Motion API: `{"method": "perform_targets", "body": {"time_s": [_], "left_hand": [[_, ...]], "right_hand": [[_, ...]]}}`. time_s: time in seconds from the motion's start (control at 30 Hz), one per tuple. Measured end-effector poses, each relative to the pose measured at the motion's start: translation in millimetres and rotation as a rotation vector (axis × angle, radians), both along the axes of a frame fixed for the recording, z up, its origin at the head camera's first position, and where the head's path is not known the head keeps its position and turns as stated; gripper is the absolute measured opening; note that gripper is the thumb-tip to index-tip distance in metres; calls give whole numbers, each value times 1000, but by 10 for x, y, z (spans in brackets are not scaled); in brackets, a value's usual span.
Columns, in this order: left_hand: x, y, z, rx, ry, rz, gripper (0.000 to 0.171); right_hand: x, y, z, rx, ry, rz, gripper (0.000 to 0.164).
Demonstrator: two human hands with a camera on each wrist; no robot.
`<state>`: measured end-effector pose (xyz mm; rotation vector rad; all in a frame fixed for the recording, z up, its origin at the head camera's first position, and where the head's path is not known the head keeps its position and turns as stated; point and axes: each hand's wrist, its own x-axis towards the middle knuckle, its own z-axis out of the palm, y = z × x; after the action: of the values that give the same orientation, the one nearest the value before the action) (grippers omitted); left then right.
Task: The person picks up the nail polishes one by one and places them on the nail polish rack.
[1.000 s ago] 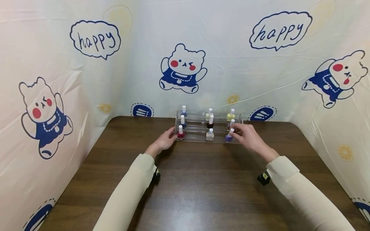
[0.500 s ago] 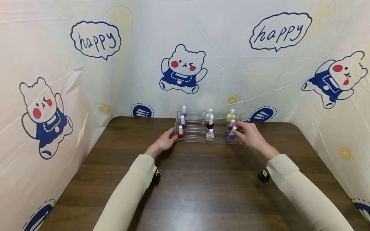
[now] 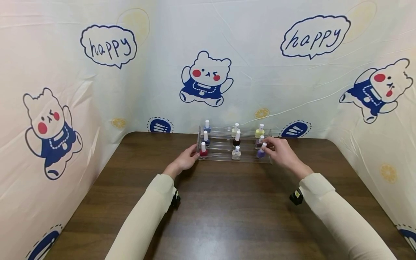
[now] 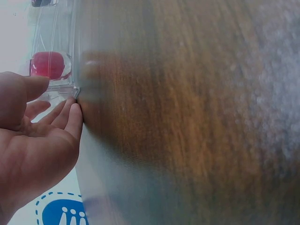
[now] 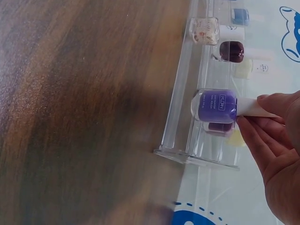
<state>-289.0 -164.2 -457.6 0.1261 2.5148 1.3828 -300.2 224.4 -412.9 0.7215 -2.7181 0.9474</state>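
Observation:
A clear tiered nail polish rack stands on the table near the back wall, holding bottles with white caps. My left hand holds the rack's left end, thumb and fingertips at its end panel, beside the red nail polish. My right hand pinches the white cap of a purple nail polish between thumb and fingers. That bottle is at the right of the front tier, its cap tilted to the right in the head view. A dark purple bottle is partly hidden behind it.
On the rack's middle column are a clear glittery bottle, a very dark one and a pale one. Blue bottles stand at left, a yellow one at back right. Printed cloth encloses the brown table.
The purple nail polish has shifted slightly right along the front tier, with my right hand on its cap. My left hand has stayed at the rack's left end.

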Motion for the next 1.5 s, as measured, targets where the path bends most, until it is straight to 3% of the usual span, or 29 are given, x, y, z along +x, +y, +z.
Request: {"method": "perform_targets", "body": {"time_s": [1.5], "left_hand": [[1, -21, 0, 9, 1, -10, 59]], "right_hand": [[-65, 35, -101, 62, -63, -47, 20]]}}
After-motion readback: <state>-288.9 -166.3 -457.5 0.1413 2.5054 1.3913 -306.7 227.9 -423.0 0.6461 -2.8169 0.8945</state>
